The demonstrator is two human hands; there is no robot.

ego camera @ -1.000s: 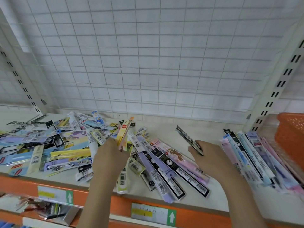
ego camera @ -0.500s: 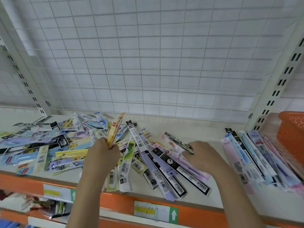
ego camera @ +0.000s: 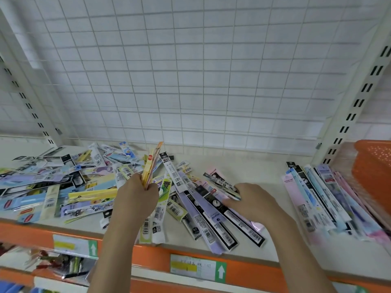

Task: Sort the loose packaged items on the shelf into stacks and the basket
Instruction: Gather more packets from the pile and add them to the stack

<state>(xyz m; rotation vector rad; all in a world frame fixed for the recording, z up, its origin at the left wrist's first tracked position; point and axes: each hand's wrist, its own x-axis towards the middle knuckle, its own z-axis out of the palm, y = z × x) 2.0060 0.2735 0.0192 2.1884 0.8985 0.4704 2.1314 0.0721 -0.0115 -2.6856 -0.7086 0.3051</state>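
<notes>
A loose heap of long flat packets (ego camera: 53, 187) covers the left half of the white shelf (ego camera: 264, 176). My left hand (ego camera: 137, 195) is shut on a few yellow and orange packets (ego camera: 151, 163), held upright above the heap. A fanned stack of black, purple and pink packets (ego camera: 211, 220) lies at the middle. My right hand (ego camera: 254, 199) rests on this stack, fingers on a black packet (ego camera: 222, 182) lying on top. A second stack of blue and pink packets (ego camera: 321, 199) lies at the right, next to an orange basket (ego camera: 374, 166).
A white wire grid (ego camera: 190, 81) backs the shelf, with slotted uprights (ego camera: 355, 102) at both sides. The shelf's front edge is an orange rail (ego camera: 254, 271) with price labels. A lower shelf with more goods (ego camera: 57, 263) shows at bottom left.
My right hand has come down from the air, bringing the black packet onto the middle stack. My left hand has stayed up with its yellow and orange packets.
</notes>
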